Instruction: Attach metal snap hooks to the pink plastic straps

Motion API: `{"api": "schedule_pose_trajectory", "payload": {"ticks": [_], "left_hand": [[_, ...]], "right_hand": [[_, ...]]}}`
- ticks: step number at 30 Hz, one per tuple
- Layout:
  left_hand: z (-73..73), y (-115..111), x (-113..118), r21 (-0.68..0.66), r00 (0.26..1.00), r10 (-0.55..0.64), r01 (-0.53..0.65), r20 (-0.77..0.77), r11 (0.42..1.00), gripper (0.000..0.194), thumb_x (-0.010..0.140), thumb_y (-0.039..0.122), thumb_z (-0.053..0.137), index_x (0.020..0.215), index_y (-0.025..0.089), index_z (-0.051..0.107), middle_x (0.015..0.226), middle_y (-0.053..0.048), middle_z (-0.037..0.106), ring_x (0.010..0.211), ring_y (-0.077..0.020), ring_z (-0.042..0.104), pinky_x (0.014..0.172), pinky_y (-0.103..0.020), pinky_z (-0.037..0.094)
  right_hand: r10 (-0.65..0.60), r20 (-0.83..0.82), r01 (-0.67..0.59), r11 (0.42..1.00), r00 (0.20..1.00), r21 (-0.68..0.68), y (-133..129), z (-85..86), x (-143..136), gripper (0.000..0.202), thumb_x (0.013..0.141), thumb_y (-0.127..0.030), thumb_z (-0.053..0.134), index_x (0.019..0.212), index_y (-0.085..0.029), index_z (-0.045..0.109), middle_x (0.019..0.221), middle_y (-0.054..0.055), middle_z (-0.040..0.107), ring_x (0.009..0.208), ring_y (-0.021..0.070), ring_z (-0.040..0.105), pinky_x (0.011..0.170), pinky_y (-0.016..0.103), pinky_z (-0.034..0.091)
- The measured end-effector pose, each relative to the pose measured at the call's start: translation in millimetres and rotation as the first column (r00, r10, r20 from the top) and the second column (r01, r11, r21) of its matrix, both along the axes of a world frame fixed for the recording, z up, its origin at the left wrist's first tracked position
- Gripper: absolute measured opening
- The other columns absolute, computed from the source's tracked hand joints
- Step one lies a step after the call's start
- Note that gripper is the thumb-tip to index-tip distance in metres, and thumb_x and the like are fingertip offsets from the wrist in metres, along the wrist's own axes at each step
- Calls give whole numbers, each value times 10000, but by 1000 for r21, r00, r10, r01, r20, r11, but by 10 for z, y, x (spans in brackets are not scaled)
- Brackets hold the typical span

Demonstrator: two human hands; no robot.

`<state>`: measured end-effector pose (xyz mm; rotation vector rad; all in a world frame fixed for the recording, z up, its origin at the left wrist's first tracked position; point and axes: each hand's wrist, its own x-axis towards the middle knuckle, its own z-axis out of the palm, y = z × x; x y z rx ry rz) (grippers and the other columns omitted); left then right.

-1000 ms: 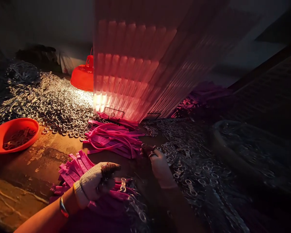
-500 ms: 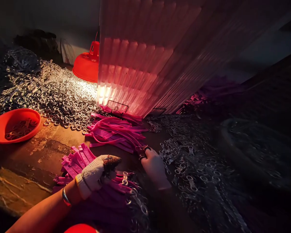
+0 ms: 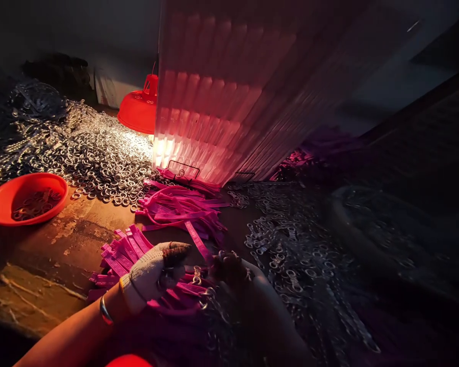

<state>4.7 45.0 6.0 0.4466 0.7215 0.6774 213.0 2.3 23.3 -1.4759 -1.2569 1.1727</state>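
My left hand, in a pale knitted glove with dark worn fingertips, is closed above a bundle of pink straps. Whatever lies within its fingers is too dark to make out. Close by on the right, my right hand is in shadow, its dark-tipped fingers pinching the near end of a pink strap. That strap stretches back to a second pile of pink straps. Metal swivel clasps show at the ends of the straps between and below my hands.
A red bowl with metal pieces stands at left. Behind it a heap of metal rings lies under a red lamp. A translucent ribbed panel rises at the back. Loose metal clasps cover the dim right side.
My right hand has come nearer to me, drawing one pink strap out from the back pile. My left hand has hardly moved. The view has shifted slightly.
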Motion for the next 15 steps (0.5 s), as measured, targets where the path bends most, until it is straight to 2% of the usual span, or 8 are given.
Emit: {"api": "schedule_pose_trajectory", "payload": {"ticks": [2,4,7,9,10,12,15], "left_hand": [[74,-91,-30,161,995,4,12,-100,987,292,775,330,751,981,138,674,580,27,564,406,-42,411,358,-137,245],[171,-202,-69,324,973,13,64,-230,944,353,783,322,745,1078,135,694,673,-14,640,460,-59,468,403,-158,320],[323,-375,-121,529,935,-6,206,-356,823,378,806,310,724,1145,143,725,867,-77,719,658,-125,599,578,-219,466],[385,-471,-141,598,934,-13,240,-358,765,377,814,318,719,1153,154,739,981,-94,731,787,-160,629,692,-245,490],[395,-511,-149,596,938,-18,236,-347,768,383,807,325,727,1150,157,743,989,-91,732,784,-157,624,690,-242,482],[372,-575,-165,531,944,-40,220,-328,818,397,787,350,750,1132,155,743,875,-64,719,650,-113,572,590,-214,435],[267,-643,-213,404,954,-37,161,-298,901,339,788,416,752,982,139,732,614,16,581,475,-54,414,450,-181,306]], "right_hand": [[32,-79,-41,993,996,-114,-154,157,-90,428,896,-594,546,818,-199,691,688,47,644,627,196,577,604,332,494],[86,-103,-103,979,991,-177,-284,286,-170,441,852,-613,604,738,-192,670,689,34,617,641,177,535,598,300,457],[123,-47,-129,980,991,-150,-420,383,-270,445,817,-613,641,705,-184,668,695,26,600,670,169,502,598,279,423],[117,-37,-121,986,992,-118,-487,387,-329,435,822,-600,639,735,-177,690,698,27,611,685,172,514,618,279,430],[118,-37,-121,988,992,-100,-520,381,-357,418,830,-583,635,768,-175,705,715,30,629,697,176,531,636,282,443],[135,-18,-136,990,991,-29,-592,369,-406,356,854,-521,624,879,-183,733,826,49,687,770,197,586,705,299,477],[84,137,-107,980,987,167,-708,367,-452,252,888,-356,589,1054,-223,724,1056,68,714,950,229,625,836,334,492]]}}
